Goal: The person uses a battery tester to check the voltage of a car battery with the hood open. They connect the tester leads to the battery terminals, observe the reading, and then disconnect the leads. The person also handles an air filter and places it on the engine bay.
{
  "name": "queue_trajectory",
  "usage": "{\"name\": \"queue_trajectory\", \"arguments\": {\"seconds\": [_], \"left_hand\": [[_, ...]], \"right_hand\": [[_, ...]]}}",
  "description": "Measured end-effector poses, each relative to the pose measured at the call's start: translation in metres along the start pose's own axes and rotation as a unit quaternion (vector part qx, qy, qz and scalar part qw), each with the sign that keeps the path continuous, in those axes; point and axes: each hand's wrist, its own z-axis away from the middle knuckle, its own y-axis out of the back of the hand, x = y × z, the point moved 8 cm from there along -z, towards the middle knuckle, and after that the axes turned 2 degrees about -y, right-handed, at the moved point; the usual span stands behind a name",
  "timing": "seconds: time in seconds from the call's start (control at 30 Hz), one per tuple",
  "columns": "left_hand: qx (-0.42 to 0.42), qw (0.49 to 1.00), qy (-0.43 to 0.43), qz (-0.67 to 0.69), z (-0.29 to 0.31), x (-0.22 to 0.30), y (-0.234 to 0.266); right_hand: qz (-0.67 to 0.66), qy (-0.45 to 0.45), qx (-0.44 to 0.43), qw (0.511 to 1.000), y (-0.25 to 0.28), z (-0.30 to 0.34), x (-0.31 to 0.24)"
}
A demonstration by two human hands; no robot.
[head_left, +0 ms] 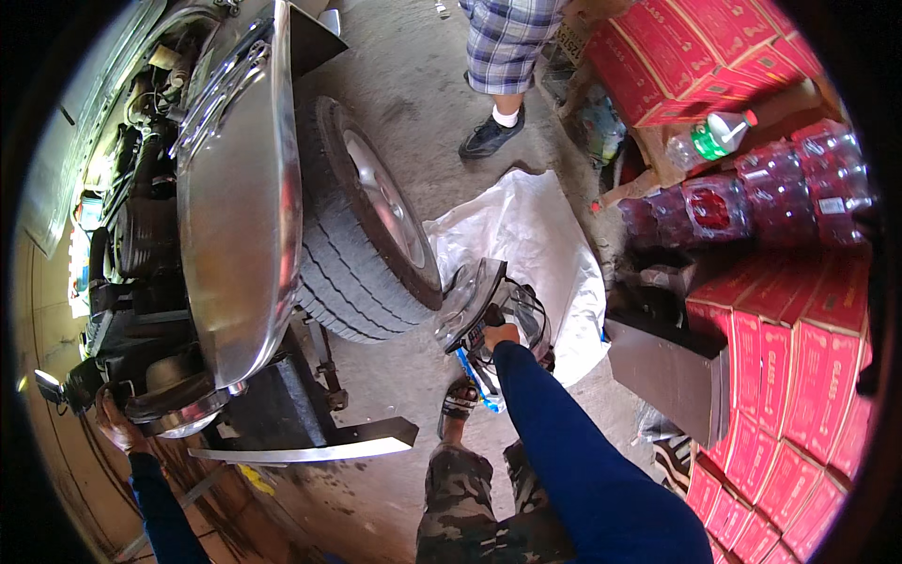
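Observation:
My left hand (117, 421) lies against the outer side of the vehicle's round headlamp (183, 414), its visible fingers stretched out. My right hand (501, 336) is closed on a dark part at the top of a clear plastic bag (474, 291) with black edging. Dark, cable-like loops show inside the bag, but what exactly sits within my fingers is hidden. Under the bag spreads a white plastic sack (578, 301) on the floor. A blue-and-white packet (479, 381) pokes out beside my sandalled foot.
An upright tyre on its wheel (362, 273) and a metal fender (240, 197) stand left of the bag. Red cartons (799, 367) and shrink-wrapped bottles (742, 197) are stacked at right, near a brown box (667, 376). Another person's leg (512, 56) stands beyond the sack.

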Motion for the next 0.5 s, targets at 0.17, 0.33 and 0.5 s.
{"name": "queue_trajectory", "arguments": {"seconds": [0.17, 0.33, 0.5], "left_hand": [[-0.027, 0.975, -0.127, -0.181, 0.002, -0.011, 0.007], [0.006, 0.996, 0.083, 0.039, 0.003, -0.048, -0.004], [0.013, 0.982, 0.187, 0.025, 0.019, -0.049, -0.027]], "right_hand": [[0.037, 0.058, -0.040, 0.997, 0.015, 0.022, -0.023], [0.134, 0.239, -0.043, 0.961, 0.101, 0.110, -0.062], [0.156, 0.172, -0.099, 0.968, 0.232, 0.138, 0.008]]}}
